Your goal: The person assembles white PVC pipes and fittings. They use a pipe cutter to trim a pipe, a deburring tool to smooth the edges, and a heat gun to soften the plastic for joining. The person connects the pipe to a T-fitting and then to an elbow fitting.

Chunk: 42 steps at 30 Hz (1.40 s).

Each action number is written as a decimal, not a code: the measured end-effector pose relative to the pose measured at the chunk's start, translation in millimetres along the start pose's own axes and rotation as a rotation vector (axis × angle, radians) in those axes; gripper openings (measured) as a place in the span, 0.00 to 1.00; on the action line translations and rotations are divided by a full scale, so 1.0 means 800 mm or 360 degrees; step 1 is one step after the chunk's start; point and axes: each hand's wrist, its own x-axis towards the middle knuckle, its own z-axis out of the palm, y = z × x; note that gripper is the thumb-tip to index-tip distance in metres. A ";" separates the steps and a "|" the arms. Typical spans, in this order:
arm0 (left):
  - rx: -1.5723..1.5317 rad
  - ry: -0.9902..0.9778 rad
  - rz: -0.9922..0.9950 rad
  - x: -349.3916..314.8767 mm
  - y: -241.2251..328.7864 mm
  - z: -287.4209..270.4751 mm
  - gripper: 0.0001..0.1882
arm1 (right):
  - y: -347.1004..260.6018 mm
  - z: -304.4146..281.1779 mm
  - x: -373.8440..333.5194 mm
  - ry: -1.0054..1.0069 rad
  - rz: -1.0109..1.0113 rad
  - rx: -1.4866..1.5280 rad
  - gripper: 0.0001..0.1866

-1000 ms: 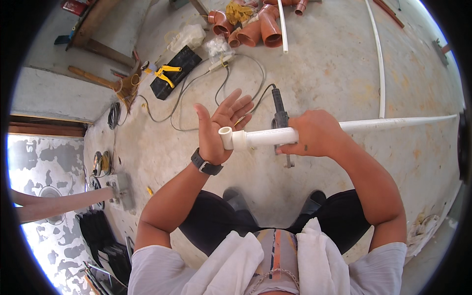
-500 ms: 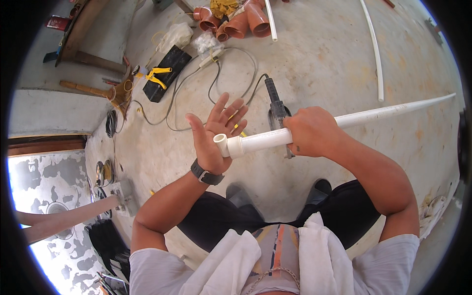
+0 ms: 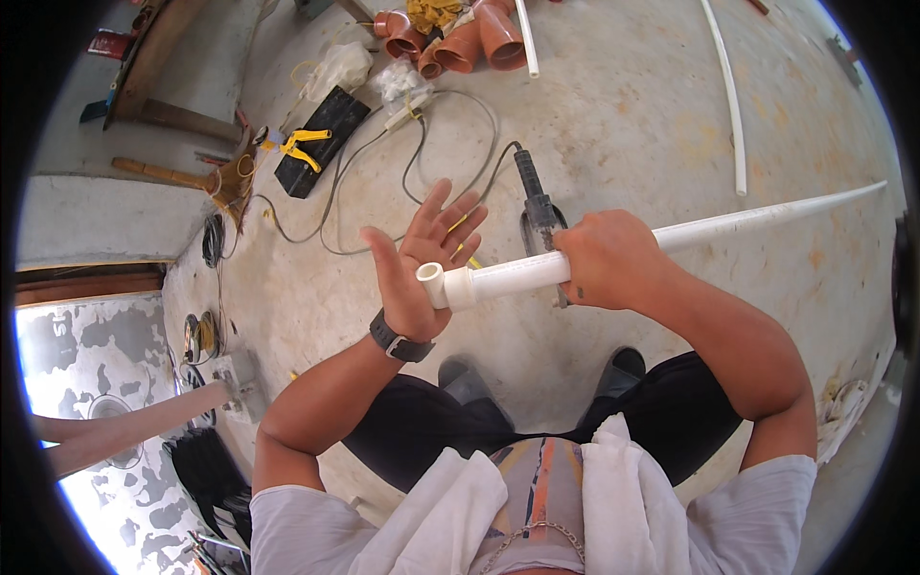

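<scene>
A long white plastic pipe [image 3: 747, 218] runs across in front of me, from the middle toward the far right. On its left end sits a white tee fitting [image 3: 447, 286], its open mouth facing up. My right hand [image 3: 610, 259] is closed around the pipe a short way from the fitting. Flat against the fitting's end lies the palm of my left hand [image 3: 422, 254], with thumb and fingers spread. Under the pipe, beside my right hand, a black corded pipe-welding tool [image 3: 537, 196] rests on the floor, its lower part mostly hidden.
Ahead to the left lie a black box [image 3: 321, 144], a yellow-handled pipe cutter [image 3: 307, 149] and a looping cable [image 3: 419, 158]. Orange pipe fittings [image 3: 479, 43] are piled at the far side. Another white pipe [image 3: 733, 105] lies at the far right. A wooden broom [image 3: 228, 184] leans left.
Both hands keep the same hold, palm on the fitting and fist around the pipe. The surroundings shift very slightly left in the picture.
</scene>
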 end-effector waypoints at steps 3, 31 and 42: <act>-0.0038 -0.0016 0.0070 -0.002 0.000 0.001 0.73 | 0.001 0.003 0.001 0.0049 -0.0032 0.0010 0.08; 0.0100 -0.0307 0.0328 0.011 -0.002 -0.015 0.78 | 0.002 0.016 0.006 0.0327 -0.0075 0.0009 0.11; 0.0085 -0.0140 0.0275 0.029 0.003 -0.035 0.71 | 0.015 0.012 0.025 0.0331 -0.0082 -0.0010 0.12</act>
